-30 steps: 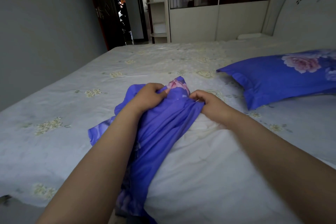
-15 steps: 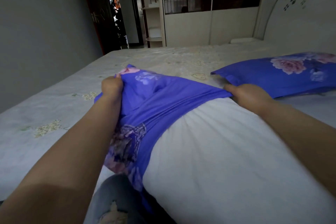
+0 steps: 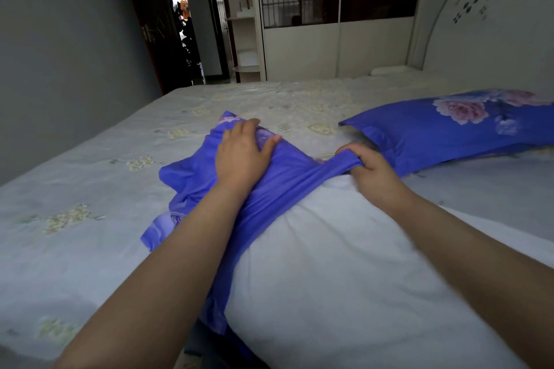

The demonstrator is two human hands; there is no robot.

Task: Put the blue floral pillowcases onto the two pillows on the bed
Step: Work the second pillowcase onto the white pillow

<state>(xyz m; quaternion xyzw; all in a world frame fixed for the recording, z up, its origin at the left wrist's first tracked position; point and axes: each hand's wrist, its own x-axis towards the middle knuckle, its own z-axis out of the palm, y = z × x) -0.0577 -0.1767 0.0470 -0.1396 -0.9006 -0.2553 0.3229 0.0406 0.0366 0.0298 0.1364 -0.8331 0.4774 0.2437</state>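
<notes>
Head view: left hand [image 3: 242,153] lies flat on blue pillowcase [image 3: 192,171]; right hand [image 3: 371,168] pinches its edge over white pillow [image 3: 344,278].

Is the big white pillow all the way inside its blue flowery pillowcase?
No, most of the big white pillow is bare; the blue floral pillowcase covers only its far end.

The white pillow [image 3: 344,272] runs off the bottom edge, its far end hidden under the blue floral pillowcase [image 3: 269,183]. The second, covered pillow [image 3: 443,132] is cut by the right edge. The right hand [image 3: 371,171] — its fingertips vanish into bunched cloth — looks slightly blurred.
</notes>
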